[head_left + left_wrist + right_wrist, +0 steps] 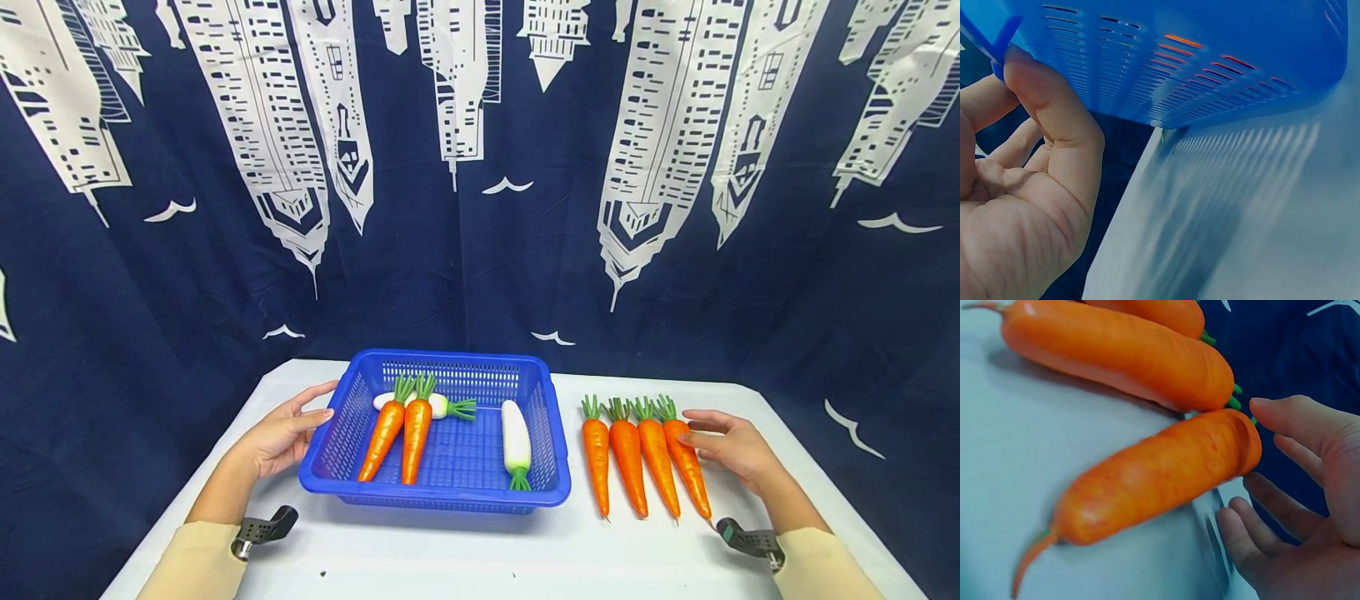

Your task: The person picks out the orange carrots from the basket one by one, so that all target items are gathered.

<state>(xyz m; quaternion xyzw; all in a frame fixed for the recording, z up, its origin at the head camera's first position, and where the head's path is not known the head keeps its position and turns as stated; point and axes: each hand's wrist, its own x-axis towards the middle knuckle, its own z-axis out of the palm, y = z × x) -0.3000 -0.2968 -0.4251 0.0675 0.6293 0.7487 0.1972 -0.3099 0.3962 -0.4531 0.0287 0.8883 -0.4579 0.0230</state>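
Observation:
My left hand (281,435) grips the left rim of a blue plastic basket (435,498); in the left wrist view its fingers (1054,106) bend up to the rim, beside the slotted wall. Inside lie two carrots (417,437) with green tops, a white radish (438,406) partly under them, and another white radish (516,437) at the right. Right of the basket, several carrots lie in a row, tops away from me. At the rightmost carrot (688,467) is my right hand (738,450), thumb by its top end. The right wrist view shows the fingers spread loosely around that end, gripping nothing.
A white table (420,562) carries everything. Behind it hangs a dark blue cloth (465,275) printed with white buildings and birds. Three other carrots (628,467) lie left of the rightmost one. A small black wrist camera (742,537) sits on each forearm.

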